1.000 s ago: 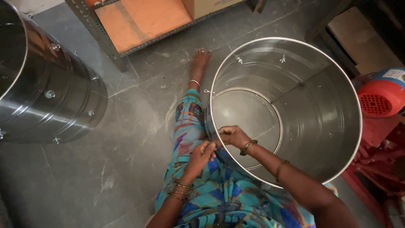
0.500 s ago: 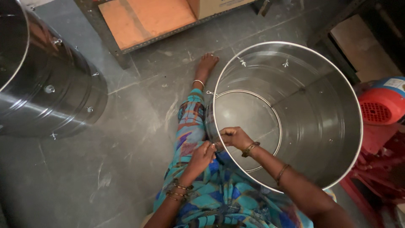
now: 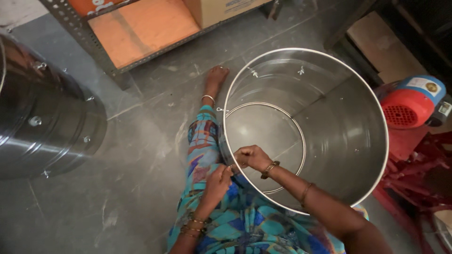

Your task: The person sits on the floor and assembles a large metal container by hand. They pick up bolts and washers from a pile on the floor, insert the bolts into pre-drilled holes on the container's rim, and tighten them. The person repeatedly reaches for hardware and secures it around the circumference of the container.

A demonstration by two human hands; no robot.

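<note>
- Grey concrete floor (image 3: 141, 155); orange shelf (image 3: 141, 28) at 11 o'clock, second drum (image 3: 42, 117) at 9 o'clock.
- Steel drum (image 3: 339, 136) at centre, lying over the lap.
- Left hand (image 3: 217, 181) outside and right hand (image 3: 252, 157) inside, fingers closed, pinch its rim at 7 o'clock.
- Hands unmoved since earlier frame.

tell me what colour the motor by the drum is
The motor is red with a blue top, seen in the head view, right of the drum.

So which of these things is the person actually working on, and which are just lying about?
In hand:
- big steel drum, open end towards the camera
- right hand inside its rim
- left hand outside, against the same spot on the rim

Lying about:
- second steel drum on its side
- metal rack with orange shelf
- cardboard box
- red and blue motor
</note>
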